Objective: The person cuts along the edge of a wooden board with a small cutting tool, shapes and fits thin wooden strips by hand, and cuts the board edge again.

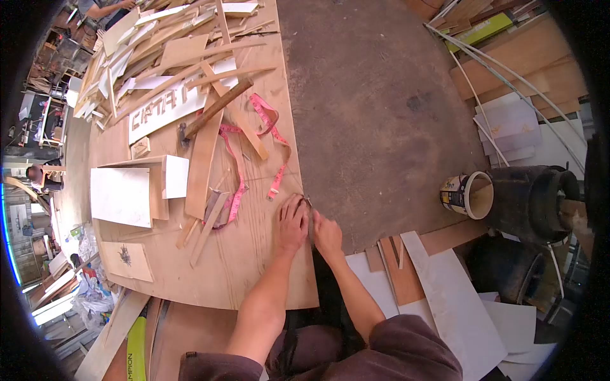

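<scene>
1. Head view: left hand (pixel 292 222) palm down on the table (pixel 254 273), at the right edge toward the near right corner. Fingers close together, slightly bent. Cannot tell whether anything is pinched beneath; judged likely to be pressing down as a steady.

2. Right hand (pixel 328 237) just beyond that same edge, fingers well curled in. Possibly wrapped around something; exact hold hidden, cannot tell.

3. Between the two hands, along the right edge: narrow grey item (pixel 311 227), too small and too covered to identify. Probably kept at the edge to leave room for the right hand past the tabletop.

4. Just beyond the left hand: pink measuring tape (pixel 239 184), lying loose in loops, presumably dropped within easy reach.

5. Farther from the near edge: hammer (pixel 219 109), laid across wood strips, handle toward the right edge, perhaps for quick pickup.

6. Near left corner: small dark pile on a flat board (pixel 141 267), maybe grouped there against scattering.

7. Toward the far left corner: heaped wood offcuts (pixel 184 52), seemingly pushed away from the working edge.
</scene>
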Available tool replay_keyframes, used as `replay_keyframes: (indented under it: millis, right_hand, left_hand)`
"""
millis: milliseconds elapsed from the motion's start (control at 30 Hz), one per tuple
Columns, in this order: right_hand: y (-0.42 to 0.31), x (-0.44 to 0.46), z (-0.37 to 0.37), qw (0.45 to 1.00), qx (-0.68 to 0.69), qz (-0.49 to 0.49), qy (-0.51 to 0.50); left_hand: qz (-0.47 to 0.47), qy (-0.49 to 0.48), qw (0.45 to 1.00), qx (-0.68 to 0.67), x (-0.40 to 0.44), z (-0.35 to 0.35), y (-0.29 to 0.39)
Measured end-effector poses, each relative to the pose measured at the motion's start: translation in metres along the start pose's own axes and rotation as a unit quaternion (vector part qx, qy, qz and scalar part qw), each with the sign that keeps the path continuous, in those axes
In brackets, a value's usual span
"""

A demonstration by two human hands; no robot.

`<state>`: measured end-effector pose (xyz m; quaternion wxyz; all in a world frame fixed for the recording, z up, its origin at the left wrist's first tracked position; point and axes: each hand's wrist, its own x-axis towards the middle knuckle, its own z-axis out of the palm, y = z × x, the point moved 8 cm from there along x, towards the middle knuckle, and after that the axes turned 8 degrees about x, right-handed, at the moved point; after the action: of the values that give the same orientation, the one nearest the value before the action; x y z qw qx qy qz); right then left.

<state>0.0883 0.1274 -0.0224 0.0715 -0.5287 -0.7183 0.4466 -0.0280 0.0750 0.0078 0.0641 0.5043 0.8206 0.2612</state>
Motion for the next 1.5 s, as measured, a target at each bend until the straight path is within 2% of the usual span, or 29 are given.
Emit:
replay_keyframes:
  millis: [100, 200, 267, 400, 500, 533, 567, 600, 700, 767, 800, 867, 900, 967, 1000, 1067, 1100, 1167, 1200, 1300, 1367, 1500]
  right_hand:
    - [-0.029, 0.021, 0.004, 0.998, 0.048, -0.024, 0.015]
    - [-0.006, -0.010, -0.015, 0.994, 0.092, -0.009, 0.064]
    - [0.025, -0.047, -0.020, 0.987, 0.121, 0.096, 0.041]
    - [0.034, -0.069, -0.022, 0.984, 0.154, 0.078, 0.044]
    - [0.001, -0.082, -0.037, 0.994, 0.082, 0.020, 0.075]
    - [-0.008, -0.084, -0.035, 0.994, 0.087, 0.022, 0.067]
    - [-0.017, -0.083, -0.032, 0.993, 0.095, 0.021, 0.062]
    - [-0.024, -0.087, -0.025, 0.993, 0.097, 0.017, 0.061]
    - [-0.038, -0.085, 0.015, 0.994, 0.102, 0.010, 0.035]
    - [-0.076, -0.072, 0.062, 0.988, 0.075, -0.113, -0.072]
    - [-0.085, -0.082, 0.062, 0.988, 0.070, -0.115, -0.076]
    - [-0.114, -0.087, 0.047, 0.971, -0.039, -0.232, 0.035]
    - [-0.146, -0.094, 0.029, 0.969, -0.041, -0.241, 0.037]
    - [-0.210, -0.103, -0.010, 0.964, 0.139, -0.221, -0.043]
    - [-0.243, -0.114, -0.030, 0.963, 0.137, -0.227, -0.041]
    - [-0.298, -0.137, -0.056, 0.912, 0.322, -0.208, -0.143]
    - [-0.317, -0.149, -0.070, 0.911, 0.323, -0.217, -0.137]
    - [-0.359, -0.176, -0.092, 0.867, 0.366, -0.293, -0.168]
    - [-0.374, -0.188, -0.104, 0.870, 0.351, -0.313, -0.149]
    - [-0.387, -0.201, -0.116, 0.867, 0.342, -0.330, -0.152]
    - [-0.391, -0.203, -0.123, 0.856, 0.359, -0.353, -0.120]
    - [-0.389, -0.208, -0.130, 0.869, 0.331, -0.354, -0.096]
  left_hand:
    - [-0.001, -0.021, 1.000, 0.003, 0.003, -0.006, -0.004]
    - [0.012, -0.008, 1.000, 0.003, 0.004, 0.002, 0.000]
    - [-0.010, -0.041, 0.999, 0.027, -0.001, -0.004, 0.002]
    - [-0.023, -0.009, 1.000, -0.012, -0.001, 0.002, -0.012]
    - [-0.016, 0.034, 0.999, -0.028, -0.014, -0.026, -0.016]
    - [-0.148, -0.051, 0.962, -0.221, -0.017, -0.036, -0.030]
    - [-0.264, -0.130, 0.867, -0.403, -0.024, -0.041, -0.034]
    - [-0.263, -0.125, 0.869, -0.401, -0.027, -0.067, -0.034]
    - [-0.221, -0.071, 0.867, -0.441, -0.034, -0.151, -0.031]
    - [-0.220, -0.023, 0.868, -0.444, -0.040, -0.209, -0.036]
    - [-0.223, -0.019, 0.866, -0.447, -0.048, -0.233, -0.027]
    - [-0.176, 0.042, 0.886, -0.426, -0.049, -0.276, -0.014]
    - [-0.171, 0.050, 0.886, -0.427, -0.052, -0.288, -0.012]
    - [-0.123, 0.100, 0.886, -0.436, -0.056, -0.314, -0.005]
    - [-0.116, 0.127, 0.866, -0.469, -0.056, -0.336, 0.009]
    - [-0.111, 0.134, 0.884, -0.433, -0.060, -0.365, 0.025]
    - [-0.110, 0.136, 0.900, -0.400, -0.058, -0.376, 0.030]
    - [-0.061, 0.172, 0.910, -0.371, -0.055, -0.387, 0.035]
    - [-0.046, 0.174, 0.913, -0.365, -0.054, -0.393, 0.039]
    - [0.002, 0.199, 0.919, -0.340, -0.054, -0.406, 0.046]
    - [-0.021, 0.161, 0.951, -0.263, -0.057, -0.413, 0.054]
    - [0.041, 0.200, 0.936, -0.287, -0.058, -0.416, 0.064]
